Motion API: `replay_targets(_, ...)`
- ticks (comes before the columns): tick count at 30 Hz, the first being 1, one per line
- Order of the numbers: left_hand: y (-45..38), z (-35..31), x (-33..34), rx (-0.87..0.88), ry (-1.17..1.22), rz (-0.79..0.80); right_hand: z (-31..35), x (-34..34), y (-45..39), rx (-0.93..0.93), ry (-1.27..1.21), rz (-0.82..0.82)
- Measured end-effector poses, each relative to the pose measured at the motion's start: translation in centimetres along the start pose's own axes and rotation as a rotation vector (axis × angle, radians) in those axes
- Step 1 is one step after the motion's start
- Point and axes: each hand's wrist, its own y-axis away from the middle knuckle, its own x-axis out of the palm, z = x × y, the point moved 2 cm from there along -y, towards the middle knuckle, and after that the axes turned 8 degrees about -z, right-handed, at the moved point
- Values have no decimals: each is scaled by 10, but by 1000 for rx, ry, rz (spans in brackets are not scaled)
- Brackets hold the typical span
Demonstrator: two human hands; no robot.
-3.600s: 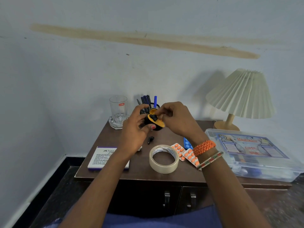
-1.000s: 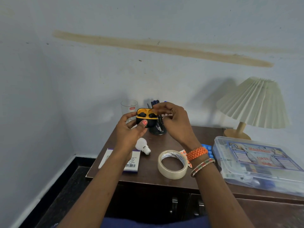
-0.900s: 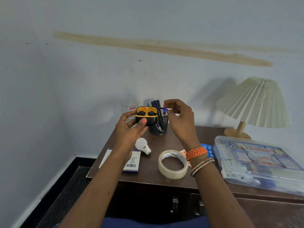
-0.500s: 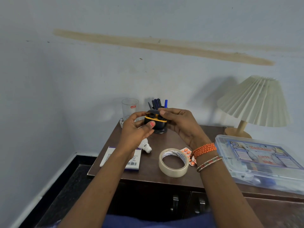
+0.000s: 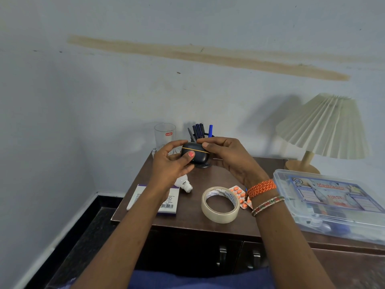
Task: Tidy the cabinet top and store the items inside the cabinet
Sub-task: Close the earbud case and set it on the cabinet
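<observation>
A black earbud case (image 5: pixel 198 153) with an orange seam is closed and held above the brown cabinet top (image 5: pixel 210 178). My left hand (image 5: pixel 170 163) grips it from the left with the thumb on its front. My right hand (image 5: pixel 227 157) holds its right side, fingers over the lid. On the top lie a white bulb (image 5: pixel 184 183), a purple-edged box (image 5: pixel 145 200), a roll of clear tape (image 5: pixel 220 204) and orange pill strips (image 5: pixel 239 195). The cabinet doors (image 5: pixel 223 253) below are closed.
A drinking glass (image 5: pixel 165 134) and a mesh pen holder with pens (image 5: pixel 200 132) stand at the back by the wall. A clear first aid box (image 5: pixel 333 203) fills the right side, with a pleated lamp (image 5: pixel 325 128) behind it. A wall lies to the left.
The earbud case was open with its orange inside showing; its lid is now shut. Both hands stay on it at about the same height.
</observation>
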Motion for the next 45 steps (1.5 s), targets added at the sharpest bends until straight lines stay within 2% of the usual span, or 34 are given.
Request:
replay_targets(5, 1, 2, 1, -46, 17, -70, -2, 0, 2, 51, 138, 120)
replay_targets(10, 2, 5, 3, -104, 6, -46, -4, -2, 3, 17, 181, 119)
replay_targets(13, 3, 7, 7, -102, -7, -6, -8, -11, -3, -5, 115, -63)
replay_targets(16, 1, 10, 8, -46, -154, 3, -18, -41, -19, -112, 243, -423)
replay_targets(18, 2, 13, 11, -24, -241, 44, -28, -64, -31, -124, 259, -595)
replay_targets(22, 5, 18, 21, -65, -299, 133, -44, -91, -54, -85, 215, -740)
replay_targets(26, 1, 23, 33, -106, -292, 143, -65, -96, -76, -60, 277, -746)
replay_targets(30, -5, 31, 45, -139, -307, 132, -89, -93, -89, 6, 415, -667)
replay_targets(35, -14, 39, 52, -261, -242, 110, -104, -92, -98, 97, 503, -597)
replay_targets(45, -15, 37, 51, -285, -224, 95, -111, -92, -111, 131, 484, -521)
